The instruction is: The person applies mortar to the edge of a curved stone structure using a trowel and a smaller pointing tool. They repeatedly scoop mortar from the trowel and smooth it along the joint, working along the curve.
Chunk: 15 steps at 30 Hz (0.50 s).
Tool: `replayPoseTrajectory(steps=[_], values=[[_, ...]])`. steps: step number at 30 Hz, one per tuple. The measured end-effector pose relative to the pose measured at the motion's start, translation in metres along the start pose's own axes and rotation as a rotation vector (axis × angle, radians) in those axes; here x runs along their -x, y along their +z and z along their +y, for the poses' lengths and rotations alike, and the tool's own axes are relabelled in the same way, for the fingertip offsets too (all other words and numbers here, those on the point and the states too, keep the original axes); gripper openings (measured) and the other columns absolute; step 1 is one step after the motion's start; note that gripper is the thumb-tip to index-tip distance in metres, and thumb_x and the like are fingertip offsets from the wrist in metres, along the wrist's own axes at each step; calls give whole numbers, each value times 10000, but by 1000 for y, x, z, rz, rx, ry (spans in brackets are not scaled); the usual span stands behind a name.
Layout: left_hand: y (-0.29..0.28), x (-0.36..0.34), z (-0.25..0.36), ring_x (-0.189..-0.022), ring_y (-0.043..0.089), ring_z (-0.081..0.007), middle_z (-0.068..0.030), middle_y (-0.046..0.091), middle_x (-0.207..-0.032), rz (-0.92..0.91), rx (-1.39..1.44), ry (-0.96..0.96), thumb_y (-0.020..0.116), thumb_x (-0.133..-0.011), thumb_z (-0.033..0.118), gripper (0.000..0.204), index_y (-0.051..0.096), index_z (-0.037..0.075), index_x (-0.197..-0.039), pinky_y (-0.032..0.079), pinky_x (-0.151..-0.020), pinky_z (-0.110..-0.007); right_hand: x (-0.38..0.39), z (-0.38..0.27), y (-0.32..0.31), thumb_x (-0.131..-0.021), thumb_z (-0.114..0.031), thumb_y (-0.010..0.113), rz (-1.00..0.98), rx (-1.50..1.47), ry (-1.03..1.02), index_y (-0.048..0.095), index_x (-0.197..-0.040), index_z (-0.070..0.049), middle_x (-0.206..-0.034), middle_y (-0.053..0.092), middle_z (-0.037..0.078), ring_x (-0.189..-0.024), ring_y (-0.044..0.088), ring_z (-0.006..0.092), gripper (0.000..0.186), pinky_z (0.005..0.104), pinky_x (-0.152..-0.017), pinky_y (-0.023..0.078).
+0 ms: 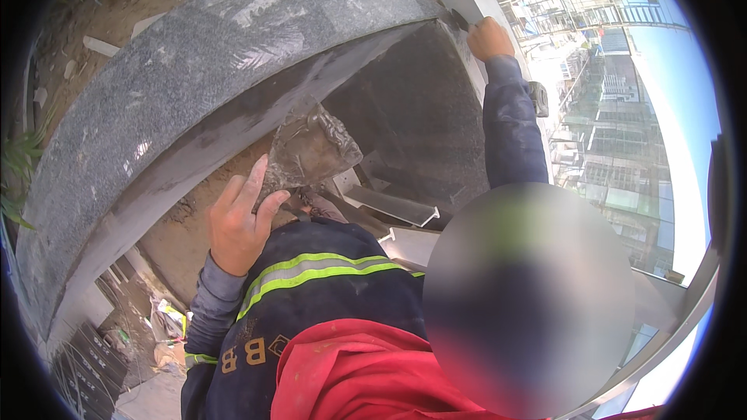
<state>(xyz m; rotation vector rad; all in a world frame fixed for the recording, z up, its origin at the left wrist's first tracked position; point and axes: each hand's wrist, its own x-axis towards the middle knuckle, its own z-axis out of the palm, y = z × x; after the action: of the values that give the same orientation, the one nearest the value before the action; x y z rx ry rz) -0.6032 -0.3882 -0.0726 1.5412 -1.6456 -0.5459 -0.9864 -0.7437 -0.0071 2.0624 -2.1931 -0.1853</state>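
Observation:
My left hand point(237, 222) is in front of my body, its thumb and fingers at the lower edge of a crumpled clear plastic bag point(311, 144). The bag looks dusty, with something brownish in or under it. Stretched far forward to the right, my right hand point(490, 39) is closed in a fist around a small tool with a dark blade point(460, 20); its handle is hidden in the fist. That blade is at the right end of a curved grey stone slab point(233, 47), where the slab meets a pale upright edge.
Below the slab, a dark stone panel point(412, 101) stands beside metal brackets point(393, 206). A dark boxy object point(538, 99) sits past my right forearm. Bare soil lies beyond the slab, leaves point(17, 175) at far left, litter point(167, 323) lower left. Buildings and scaffolding point(583, 0) appear at right. A blurred disc covers the lower right.

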Motion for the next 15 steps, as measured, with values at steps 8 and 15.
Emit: replayPoseTrajectory(steps=[8, 15], values=[[2, 4, -1, -617, 511, -278, -114, 501, -777, 43, 5, 23, 815, -844, 194, 547, 652, 41, -1343, 445, -576, -384, -9, -41, -19, -941, -190, 542, -48, 131, -30, 692, -1208, -63, -1278, 684, 190, -1216, 634, 374, 332, 473, -1012, 513], [6, 9, -3, -620, 512, -291, -118, 510, -785, 33, 8, -13, 807, -853, 211, 539, 653, 54, -1345, 444, -573, -395, 8, -23, -14, -960, -220, 560, -69, 160, -124, 690, -1186, -59, -1274, 681, 196, -1199, 635, 377, 306, 476, -1009, 507]])
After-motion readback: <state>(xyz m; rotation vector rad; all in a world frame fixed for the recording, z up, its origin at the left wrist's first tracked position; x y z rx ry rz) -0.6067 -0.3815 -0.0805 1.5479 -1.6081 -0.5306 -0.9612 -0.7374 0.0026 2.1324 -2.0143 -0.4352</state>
